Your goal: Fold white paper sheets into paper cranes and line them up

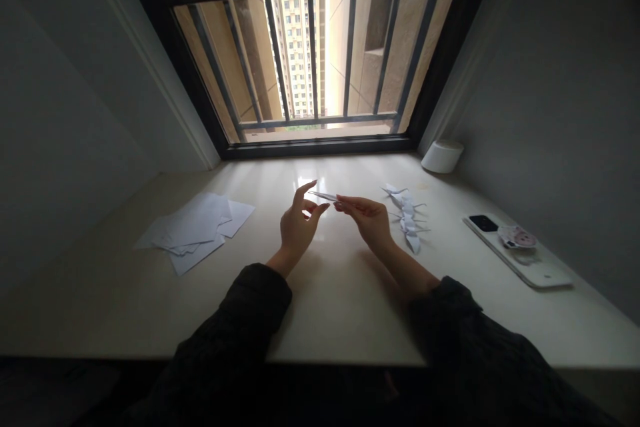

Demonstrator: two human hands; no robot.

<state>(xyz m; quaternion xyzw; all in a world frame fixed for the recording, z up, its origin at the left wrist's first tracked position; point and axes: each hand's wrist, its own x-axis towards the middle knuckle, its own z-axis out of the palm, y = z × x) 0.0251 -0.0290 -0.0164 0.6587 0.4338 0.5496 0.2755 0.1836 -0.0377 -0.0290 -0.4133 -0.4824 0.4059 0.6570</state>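
Note:
Both my hands are raised above a pale window-ledge table point(325, 307). My right hand point(367, 219) pinches a narrow folded piece of white paper point(323, 195) that points left. My left hand point(299, 223) is beside its tip, the forefinger stretched up and the thumb and other fingers curled toward the paper. Whether the left fingers touch the paper is unclear. Several folded white paper cranes point(407, 217) lie just right of my right hand.
A loose stack of white paper sheets point(195, 230) lies at the left. A white phone point(520, 257) with a round sticker grip lies at the right, a white cylinder point(443, 155) in the back right corner. A barred window point(315, 60) is ahead.

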